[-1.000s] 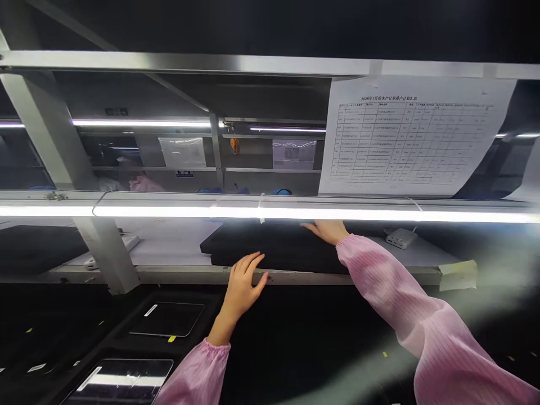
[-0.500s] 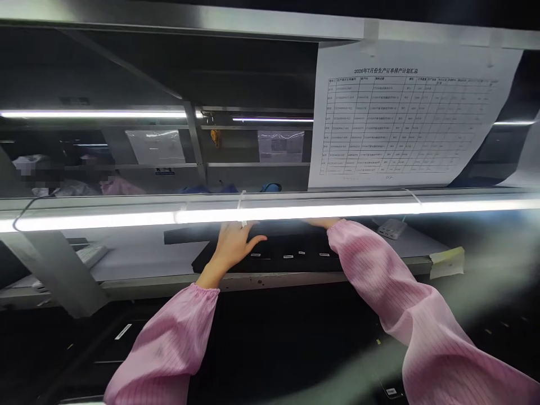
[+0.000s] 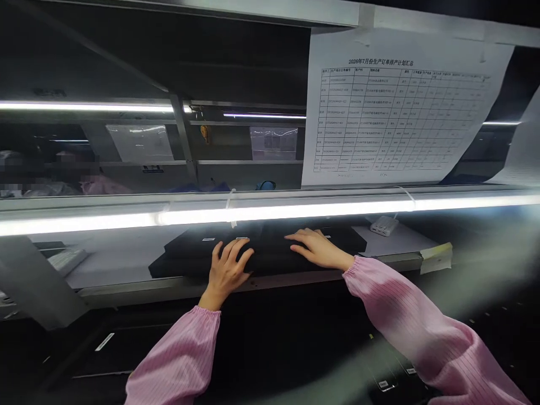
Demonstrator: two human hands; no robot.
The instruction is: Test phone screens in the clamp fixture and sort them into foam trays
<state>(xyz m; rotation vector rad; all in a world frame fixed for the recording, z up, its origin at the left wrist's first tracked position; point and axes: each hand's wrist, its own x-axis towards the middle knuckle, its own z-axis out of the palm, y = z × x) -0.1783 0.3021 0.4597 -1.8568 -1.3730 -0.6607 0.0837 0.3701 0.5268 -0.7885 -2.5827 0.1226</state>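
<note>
Reaching to the black stack on the white shelf, the left hand and right hand are showing fingers loosely apart; whether they're pressing, I'm not telling. Gentle, even contact is probably serving best, keeping edges aligned.

The lit tube bars passage above the black stack, open from the front.
</note>
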